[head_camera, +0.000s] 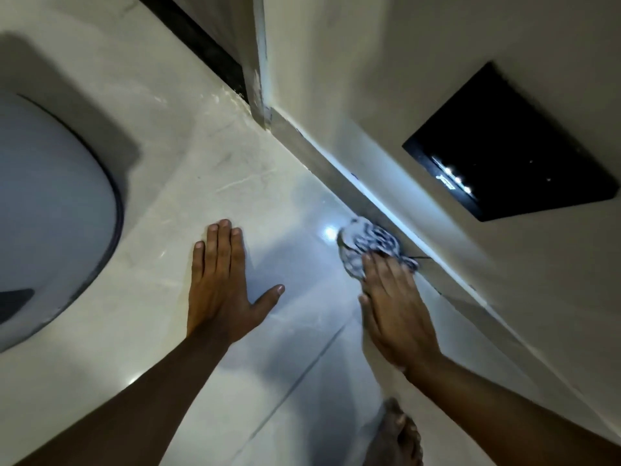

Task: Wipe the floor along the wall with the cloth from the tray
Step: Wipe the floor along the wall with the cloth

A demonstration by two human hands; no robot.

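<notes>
I had the right hand (395, 307) flat, fingers pressing the cloth (369, 245) against the floor (285, 331) at the wall (437, 95) base | cloth bunched beyond fingertips | left hand (220, 290) splayed empty on floor

No text I can read anywhere, black panel (510, 142) on the wall (437, 62) with small bright marks too blurred to read, no label on cloth (366, 243) under my fingers

Head view — steeply down, close over floor (285, 331).
</notes>
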